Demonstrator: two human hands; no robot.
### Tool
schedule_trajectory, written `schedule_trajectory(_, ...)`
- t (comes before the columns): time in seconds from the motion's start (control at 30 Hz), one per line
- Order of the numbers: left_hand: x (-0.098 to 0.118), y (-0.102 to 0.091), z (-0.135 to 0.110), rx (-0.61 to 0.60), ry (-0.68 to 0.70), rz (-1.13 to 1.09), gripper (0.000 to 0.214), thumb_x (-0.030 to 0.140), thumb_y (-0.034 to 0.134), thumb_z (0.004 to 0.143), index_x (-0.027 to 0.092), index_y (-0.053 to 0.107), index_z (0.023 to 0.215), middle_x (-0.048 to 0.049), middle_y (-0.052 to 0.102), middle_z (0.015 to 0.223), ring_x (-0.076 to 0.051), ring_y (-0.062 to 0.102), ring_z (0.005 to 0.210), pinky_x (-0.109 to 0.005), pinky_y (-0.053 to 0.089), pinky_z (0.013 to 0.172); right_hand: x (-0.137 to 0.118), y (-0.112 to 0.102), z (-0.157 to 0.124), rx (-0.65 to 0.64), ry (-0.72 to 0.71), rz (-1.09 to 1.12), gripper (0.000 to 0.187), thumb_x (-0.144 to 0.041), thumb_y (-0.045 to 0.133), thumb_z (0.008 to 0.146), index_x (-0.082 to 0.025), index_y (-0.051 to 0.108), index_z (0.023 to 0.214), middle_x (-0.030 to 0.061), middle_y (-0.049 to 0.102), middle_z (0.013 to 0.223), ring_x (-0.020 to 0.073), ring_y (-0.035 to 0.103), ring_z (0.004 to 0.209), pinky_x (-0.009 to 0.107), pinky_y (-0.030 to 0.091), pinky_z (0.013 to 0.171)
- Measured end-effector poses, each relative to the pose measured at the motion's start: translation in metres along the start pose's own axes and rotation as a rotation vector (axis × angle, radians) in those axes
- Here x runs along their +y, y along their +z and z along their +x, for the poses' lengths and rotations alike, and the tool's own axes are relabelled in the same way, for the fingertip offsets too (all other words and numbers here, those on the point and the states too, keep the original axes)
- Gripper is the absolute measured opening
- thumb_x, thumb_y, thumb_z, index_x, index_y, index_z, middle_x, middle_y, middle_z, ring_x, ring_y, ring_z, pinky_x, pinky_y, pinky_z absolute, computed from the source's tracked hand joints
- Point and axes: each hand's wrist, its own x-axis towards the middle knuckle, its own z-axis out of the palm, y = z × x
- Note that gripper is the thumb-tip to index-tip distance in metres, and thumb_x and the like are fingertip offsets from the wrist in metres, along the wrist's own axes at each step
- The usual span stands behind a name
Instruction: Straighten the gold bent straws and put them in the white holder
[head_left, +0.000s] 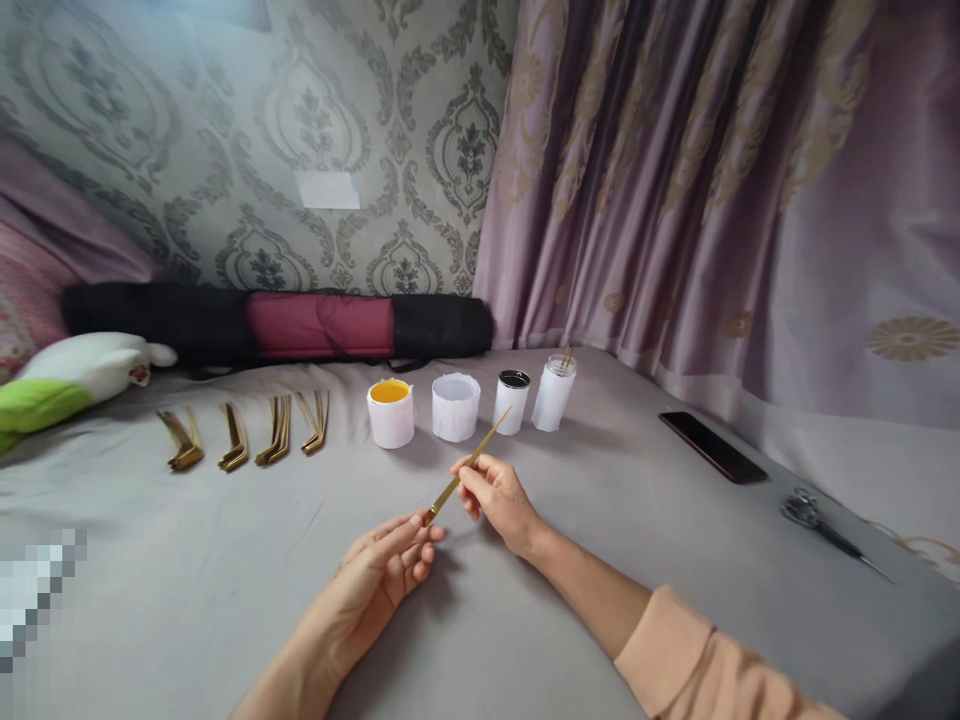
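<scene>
A thin golden-brown strip (486, 440) slants up and to the right between my hands, narrowing to a point at the far end. Its lower end has a small shiny part and meets the thumb and fingers of my left hand (381, 572). My right hand (496, 497) pinches the strip around its middle between thumb and fingers. To the left lie several small bundles of similar golden-brown strips, bent near their lower ends, among them a leftmost bundle (180, 445) and a rightmost bundle (313, 428).
Beyond my hands stand a white-wrapped tub of yellow stuff (391, 422), a pale tub (455, 418), a dark-topped can (511, 412) and a jar (553, 400) holding thin sticks. A phone (712, 447) and scissors (821, 520) lie right. A long black-and-maroon bag (319, 325) lines the wall.
</scene>
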Motion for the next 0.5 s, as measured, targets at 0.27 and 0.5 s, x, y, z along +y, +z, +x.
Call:
schedule_trajectory(0.27,0.0001,-0.0002,-0.0009,-0.069,-0.017,-0.047,0.021,0.015,0.060,0.073,0.008,0.058,0.093,-0.0104,0.062,0.083,-0.008,0.056,0.063,-0.019,0.049,0.059,0.0000,0.0002,-0.0015,-0.019,0.005,-0.015,0.020,-0.034,0.050,0.074,-0.015,0.054,0.081,-0.0041,0.048,0.056,0.0051,0.042,0.042,0.017,0.032,0.038)
schedule_trajectory(0.5,-0.0012,-0.0022,0.0028,-0.097,-0.031,-0.067,0.022,0.015,0.059,0.073,0.009,0.058,0.094,-0.0097,0.061,0.083,-0.009,0.055,0.065,-0.020,0.047,0.059,-0.0012,-0.0005,-0.0016,-0.029,0.022,-0.029,0.020,-0.035,0.052,0.073,-0.016,0.054,0.079,-0.0049,0.048,0.054,0.0054,0.041,0.042,0.017,0.032,0.038)
